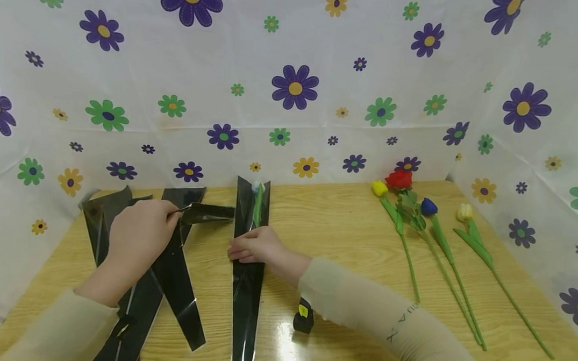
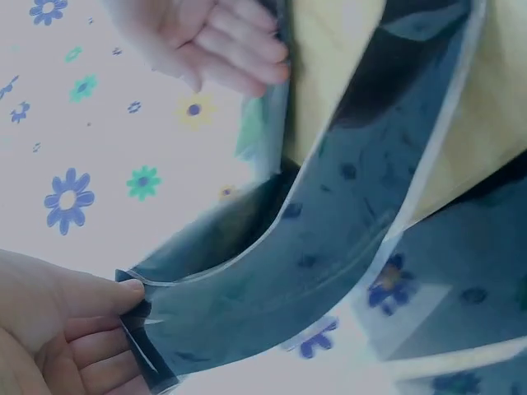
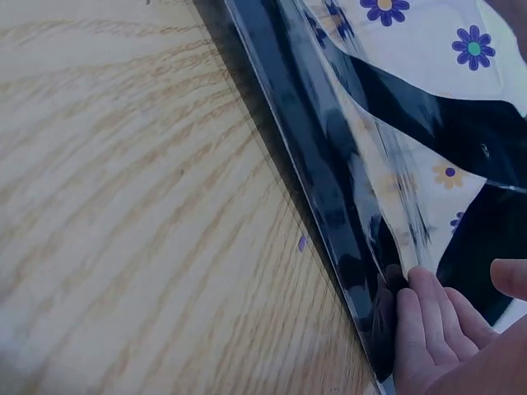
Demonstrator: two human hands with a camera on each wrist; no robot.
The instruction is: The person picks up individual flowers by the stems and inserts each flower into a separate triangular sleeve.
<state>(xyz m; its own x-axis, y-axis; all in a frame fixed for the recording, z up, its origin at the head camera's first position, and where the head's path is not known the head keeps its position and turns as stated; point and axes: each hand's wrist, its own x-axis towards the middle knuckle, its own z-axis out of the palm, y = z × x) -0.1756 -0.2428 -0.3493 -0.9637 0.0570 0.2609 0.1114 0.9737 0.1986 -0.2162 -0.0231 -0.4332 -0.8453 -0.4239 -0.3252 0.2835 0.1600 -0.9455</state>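
Inspecting from the left edge of the wooden table (image 1: 320, 227):
Sleeve pile: several black plastic flower sleeves (image 1: 130, 316) are lying fanned on the left part of the table.
Left hand: the left hand (image 1: 138, 233) is being held above that pile, thumb and fingers pinching the end of one lifted sleeve (image 1: 205, 212), which is being drawn toward the centre; the pinch is being confirmed in the left wrist view (image 2: 136, 317).
Filled sleeve: a long black sleeve (image 1: 247, 290) is lying lengthwise at mid-table, a green-stemmed flower (image 1: 257, 200) being visible in its wide far end.
Right hand: the right hand (image 1: 255, 246) is being pressed on that sleeve, fingers fairly straight, nothing being gripped.
Small item: a black object with a yellow mark (image 1: 303, 315) is lying just beside the right forearm.
Loose flowers: yellow (image 1: 379, 188), red (image 1: 399, 179), blue (image 1: 428, 206) and cream (image 1: 464, 212) tulips are lying on the right.
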